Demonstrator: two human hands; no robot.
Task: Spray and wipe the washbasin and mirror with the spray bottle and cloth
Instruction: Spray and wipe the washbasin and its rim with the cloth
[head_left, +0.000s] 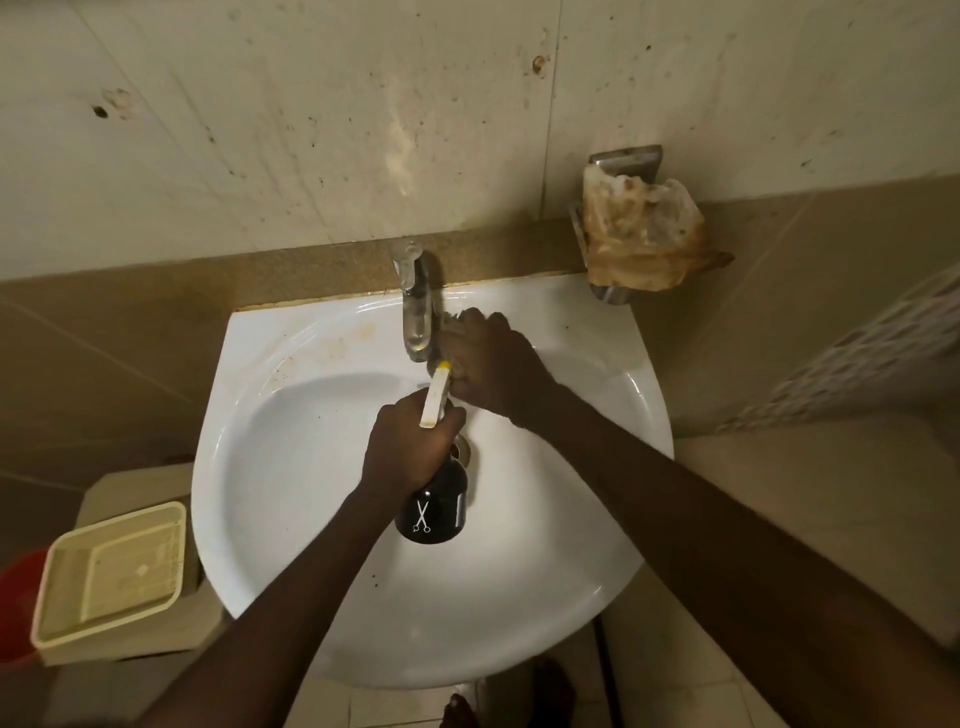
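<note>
While your right hand (493, 358) presses the cloth (451, 332) beside the tap (417, 312), left hand (410, 447) gripping the spray bottle (434, 506), far-left washbasin (291, 519) stains remain; mirror unseen

Both forearms reach forward, left hand (410, 441) clenched in a grip, right hand (493, 364) pressed knuckles-up.

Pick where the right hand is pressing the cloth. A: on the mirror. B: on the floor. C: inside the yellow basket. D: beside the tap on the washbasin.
D: the right hand bunches the cloth against the washbasin next to the tap.
</note>
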